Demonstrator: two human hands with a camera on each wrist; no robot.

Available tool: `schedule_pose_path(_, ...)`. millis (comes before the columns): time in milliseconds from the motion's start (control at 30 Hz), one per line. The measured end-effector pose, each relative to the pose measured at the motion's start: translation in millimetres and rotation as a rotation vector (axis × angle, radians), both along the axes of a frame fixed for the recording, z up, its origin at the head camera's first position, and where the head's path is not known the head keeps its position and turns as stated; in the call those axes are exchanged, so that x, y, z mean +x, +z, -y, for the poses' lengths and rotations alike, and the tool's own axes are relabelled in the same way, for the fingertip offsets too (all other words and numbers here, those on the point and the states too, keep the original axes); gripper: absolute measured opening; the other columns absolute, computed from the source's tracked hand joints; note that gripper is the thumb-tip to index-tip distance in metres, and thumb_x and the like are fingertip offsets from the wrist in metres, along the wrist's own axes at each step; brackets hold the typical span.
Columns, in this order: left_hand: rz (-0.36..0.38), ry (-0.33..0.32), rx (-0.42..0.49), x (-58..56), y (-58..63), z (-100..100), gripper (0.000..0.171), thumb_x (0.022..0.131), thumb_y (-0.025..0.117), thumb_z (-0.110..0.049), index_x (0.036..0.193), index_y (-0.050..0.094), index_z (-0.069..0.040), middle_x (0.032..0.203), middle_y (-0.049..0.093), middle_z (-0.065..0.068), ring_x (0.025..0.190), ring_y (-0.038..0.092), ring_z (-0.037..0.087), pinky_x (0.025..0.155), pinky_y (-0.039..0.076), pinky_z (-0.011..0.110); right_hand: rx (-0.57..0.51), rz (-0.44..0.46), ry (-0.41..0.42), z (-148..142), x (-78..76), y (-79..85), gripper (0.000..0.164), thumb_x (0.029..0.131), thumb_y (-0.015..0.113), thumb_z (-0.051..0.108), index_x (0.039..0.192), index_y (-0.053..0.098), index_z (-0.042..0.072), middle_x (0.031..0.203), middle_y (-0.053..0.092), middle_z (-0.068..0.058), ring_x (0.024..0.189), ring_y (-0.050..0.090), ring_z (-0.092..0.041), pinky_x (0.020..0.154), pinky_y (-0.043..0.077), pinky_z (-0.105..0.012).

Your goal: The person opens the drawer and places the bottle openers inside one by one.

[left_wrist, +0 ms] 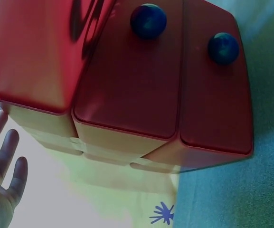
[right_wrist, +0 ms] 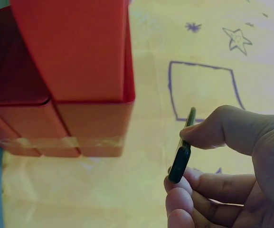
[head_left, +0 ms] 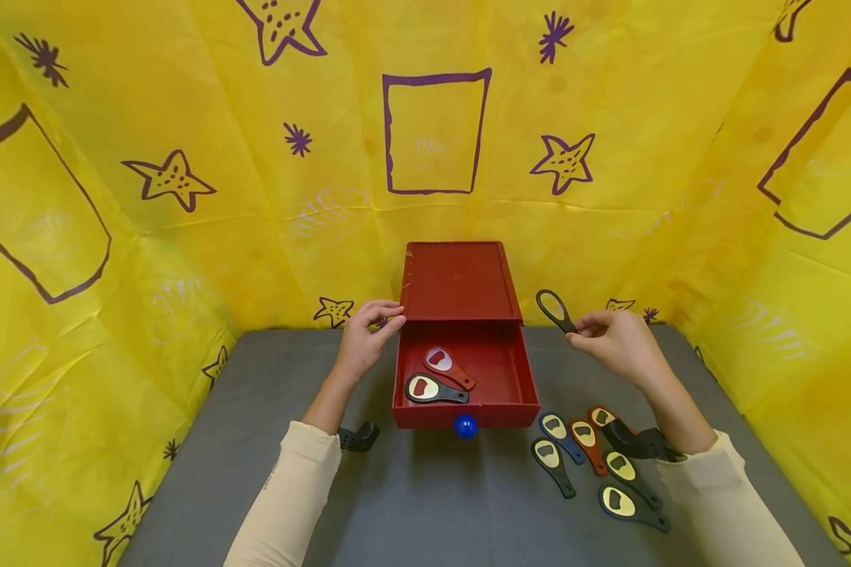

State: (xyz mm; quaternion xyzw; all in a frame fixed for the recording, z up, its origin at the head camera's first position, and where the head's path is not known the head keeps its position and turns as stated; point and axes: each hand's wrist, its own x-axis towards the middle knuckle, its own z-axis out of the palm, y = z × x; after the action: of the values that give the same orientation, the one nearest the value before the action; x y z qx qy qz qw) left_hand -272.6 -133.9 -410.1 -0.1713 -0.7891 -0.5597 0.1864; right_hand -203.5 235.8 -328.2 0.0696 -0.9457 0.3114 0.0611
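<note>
A red drawer cabinet [head_left: 461, 279] stands at the back of the table with its top drawer [head_left: 499, 378] pulled out. Inside that drawer lie a red bottle opener [head_left: 461, 376] and a black bottle opener [head_left: 447, 394]. My left hand [head_left: 364, 339] is at the cabinet's left side, fingertips right at its upper edge; in the left wrist view its fingers [left_wrist: 6, 154] are spread and fairly straight. Right of the cabinet, my right hand [head_left: 620, 345] pinches another black bottle opener [head_left: 566, 323] by its handle end, raised above the table. The right wrist view shows this opener [right_wrist: 178, 164] edge-on between thumb and fingers.
Several bottle openers, blue [head_left: 570, 449], red [head_left: 596, 461] and black [head_left: 560, 476], lie on the grey table [head_left: 425, 504] at the front right, below my right forearm. A blue knob [head_left: 466, 427] sticks out from the drawer front. Yellow patterned cloth [head_left: 326, 236] encloses the table.
</note>
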Motion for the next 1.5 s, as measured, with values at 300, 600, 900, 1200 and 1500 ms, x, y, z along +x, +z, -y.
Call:
schedule_pose_path(300, -0.004, 0.015, -0.021, 0.7, -1.6, -1, 0.025, 0.086, 0.074, -0.017, 0.106, 0.075, -0.002, 0.113, 0.069, 0.014, 0.108, 0.061, 0.025, 0.084, 0.046, 0.011, 0.018, -0.005, 0.03, 13, 1.9, 12.0, 0.029, 0.084, 0.073, 0.022, 0.098, 0.071, -0.004, 0.084, 0.073, -0.013, 0.078, 0.066, -0.024, 0.065, 0.048, -0.029)
schedule_pose_path(600, 0.009, 0.02, -0.038, 12.6, 10.6, -7, 0.024, 0.088, 0.07, -0.006, 0.108, 0.071, 0.006, 0.115, 0.065, 0.023, 0.109, 0.059, 0.034, 0.083, 0.043, 0.006, 0.006, 0.011, 0.077, 29, -2.5, 15.7, 0.026, 0.084, 0.073, 0.021, 0.097, 0.073, -0.002, 0.082, 0.072, -0.01, 0.075, 0.064, -0.02, 0.064, 0.047, -0.029)
schedule_pose_path(900, 0.01, -0.01, 0.056, 25.5, 23.2, -8, 0.023, 0.089, 0.068, -0.003, 0.108, 0.069, 0.01, 0.115, 0.063, 0.026, 0.094, 0.058, 0.007, 0.083, 0.047, 0.013, 0.02, -0.004, 0.144, 51, -5.3, 21.3, 0.024, 0.081, 0.072, 0.017, 0.095, 0.072, -0.002, 0.081, 0.07, -0.011, 0.075, 0.06, -0.02, 0.062, 0.046, -0.027)
schedule_pose_path(1200, -0.007, -0.015, 0.054, 24.5, 22.5, -10, 0.024, 0.088, 0.069, -0.004, 0.109, 0.07, 0.008, 0.114, 0.064, 0.026, 0.094, 0.058, 0.012, 0.082, 0.047, 0.01, 0.061, -0.017, 0.204, 69, -8.7, 16.0, 0.018, 0.08, 0.072, 0.016, 0.091, 0.073, 0.002, 0.079, 0.068, -0.008, 0.075, 0.059, -0.019, 0.062, 0.046, -0.027)
schedule_pose_path(1500, 0.02, -0.001, 0.03, 26.4, 22.9, -10, 0.025, 0.09, 0.068, -0.007, 0.111, 0.069, 0.007, 0.118, 0.063, 0.024, 0.1, 0.058, 0.024, 0.084, 0.046, 0.01, 0.12, 0.013, 0.252, 87, -13.1, 3.7, 0.018, 0.079, 0.073, 0.015, 0.09, 0.072, 0.0, 0.078, 0.069, -0.008, 0.07, 0.06, -0.017, 0.062, 0.048, -0.028)
